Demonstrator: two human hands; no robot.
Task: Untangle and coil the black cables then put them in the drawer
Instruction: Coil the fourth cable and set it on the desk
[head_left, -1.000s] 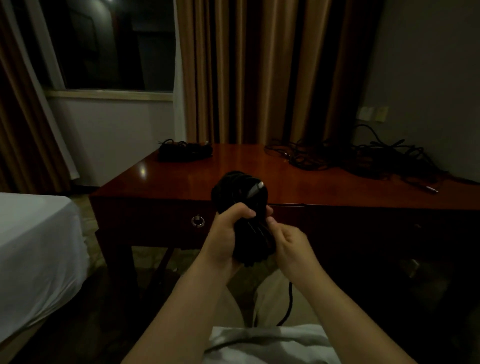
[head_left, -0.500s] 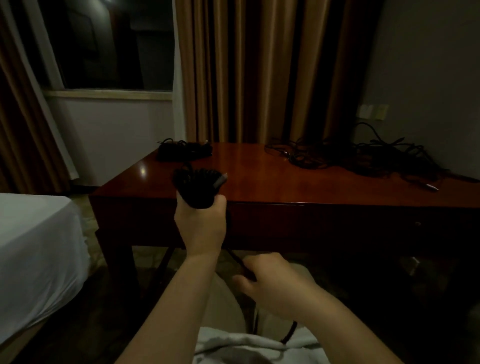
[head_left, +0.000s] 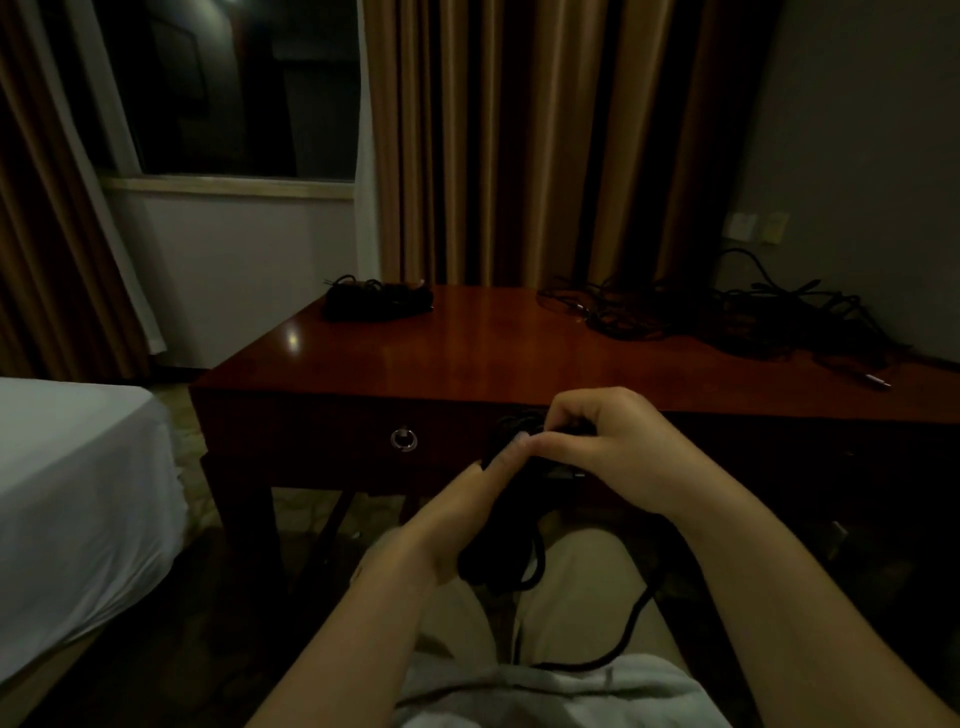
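Note:
A coiled black cable (head_left: 506, 551) hangs between my two hands, in front of the desk's closed drawer (head_left: 322, 441). My left hand (head_left: 457, 525) holds the coil from the left side, fingers lying along it. My right hand (head_left: 608, 452) grips the coil's top, fingers curled over it. A loose end of the cable trails down across my lap. A tangled heap of black cables (head_left: 727, 317) lies at the desk's back right. A coiled black bundle (head_left: 376, 301) sits at the back left.
The drawer has a ring pull (head_left: 403, 440). The red-brown desk (head_left: 467, 353) stands against curtains and a wall. A white bed (head_left: 72, 483) is close on the left. Wall sockets (head_left: 756, 227) are above the tangle.
My left hand has come down from desk-top height with the coil to in front of the drawer. My right hand rose from my lap and took hold of the coil's top.

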